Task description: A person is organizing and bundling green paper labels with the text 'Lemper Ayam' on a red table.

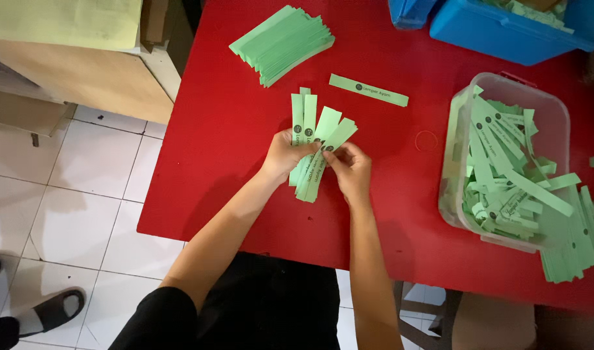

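Observation:
My left hand [285, 155] and my right hand [350, 170] both grip a fanned bunch of light green paper strips [315, 139] over the red table [232, 129]. The strips stick up past my fingers and hang a little below them. Each strip carries a dark dot and dark print. My thumbs press on the bunch from the front. A single green strip [368, 90] lies flat just beyond my hands. A neat stack of green strips [284, 44] lies at the far left of the table.
A clear plastic tub [556, 116] of loose green strips stands at the right, with more strips piled by it [579, 249]. Blue bins [504, 32] sit at the far right. A wooden cabinet [83, 71], tiled floor and a sandalled foot [54, 311] lie to the left.

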